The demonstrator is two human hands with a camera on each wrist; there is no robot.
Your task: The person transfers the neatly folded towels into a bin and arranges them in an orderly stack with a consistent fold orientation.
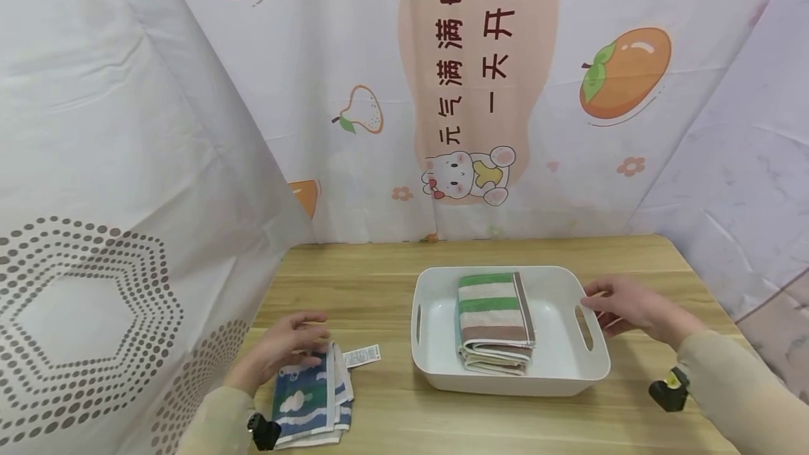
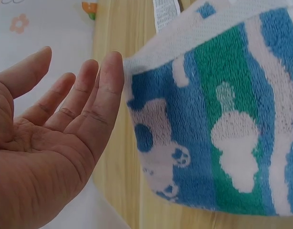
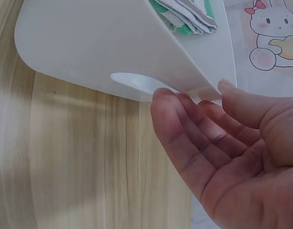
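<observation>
A white plastic basket (image 1: 550, 386) with oval handle holes stands on the wooden table. Inside it lies a folded towel (image 1: 496, 307) with green, white and brown stripes. My right hand (image 1: 635, 307) pinches the basket's right rim, thumb over the edge and fingers along the outer wall by the handle hole (image 3: 136, 82). At the left, my left hand (image 1: 287, 343) is beside a folded blue and green patterned towel (image 1: 310, 406), palm turned toward it and holding nothing. Its fingertips come close to the towel's pale edge (image 2: 170, 62) in the left wrist view.
A white printed tag (image 1: 362, 356) sticks out from the blue towel onto the table (image 1: 379, 413). Behind the table hangs a white curtain (image 1: 354, 181) with fruit and bunny prints. Another patterned curtain (image 1: 82, 314) borders the left side.
</observation>
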